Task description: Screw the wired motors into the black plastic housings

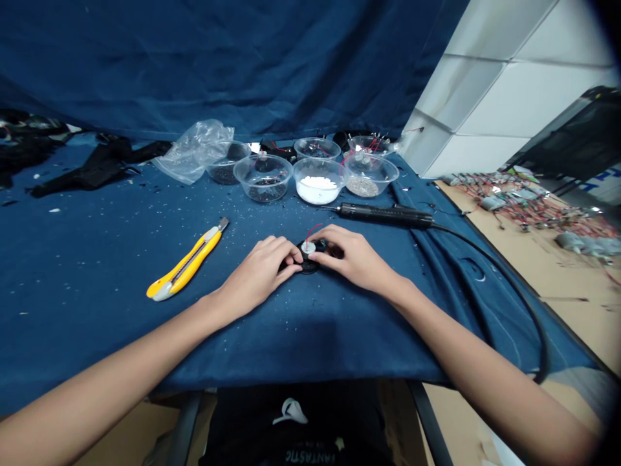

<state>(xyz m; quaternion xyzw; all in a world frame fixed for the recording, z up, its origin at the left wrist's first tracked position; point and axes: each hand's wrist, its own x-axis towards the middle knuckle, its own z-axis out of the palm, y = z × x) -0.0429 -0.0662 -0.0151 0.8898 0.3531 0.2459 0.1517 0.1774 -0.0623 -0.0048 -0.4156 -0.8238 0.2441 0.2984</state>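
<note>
Blue cloth [97, 304] covers the workbench beneath both outstretched forearms, the left hand [257, 272] and right hand [352, 259] meeting, fingers curled around a black disc with a white collar and red wire [306, 266], a yellow utility knife [187, 262] left of them, a soldering iron [385, 214] just beyond.

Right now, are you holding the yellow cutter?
No, the yellow utility knife lies on the blue cloth, apart from your left hand and right hand, which are both on a small black round part.
</note>
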